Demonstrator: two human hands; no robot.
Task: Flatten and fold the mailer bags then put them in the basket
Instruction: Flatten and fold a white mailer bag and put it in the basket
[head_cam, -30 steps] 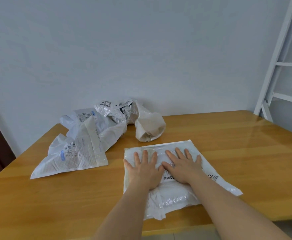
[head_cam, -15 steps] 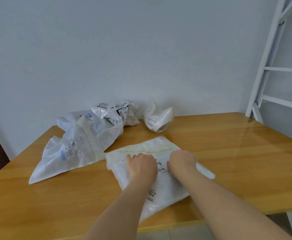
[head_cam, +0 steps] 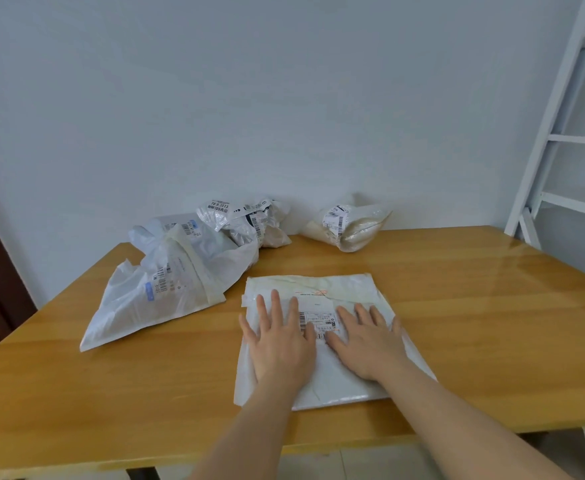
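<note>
Your fists from half a second ago now uncurled; mailer bag squared up, small crumpled bag shifted right along wall. Far left: large white crinkly mailer (head_cam: 156,289) slumped on glossy wooden table (head_cam: 474,306), wrinkled labelled bags (head_cam: 246,220) behind, beige crumpled bag (head_cam: 349,225) apart. Your left hand (head_cam: 280,344) spread, palm down on flattened white mailer bag (head_cam: 318,289) at near edge; barcode label between hands. Your right hand (head_cam: 367,344) spread flat likewise.

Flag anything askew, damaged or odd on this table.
No damage shows. Both hands, left and right, press one mailer bag flat; the crumpled bags behind await folding. No basket is in view.
</note>
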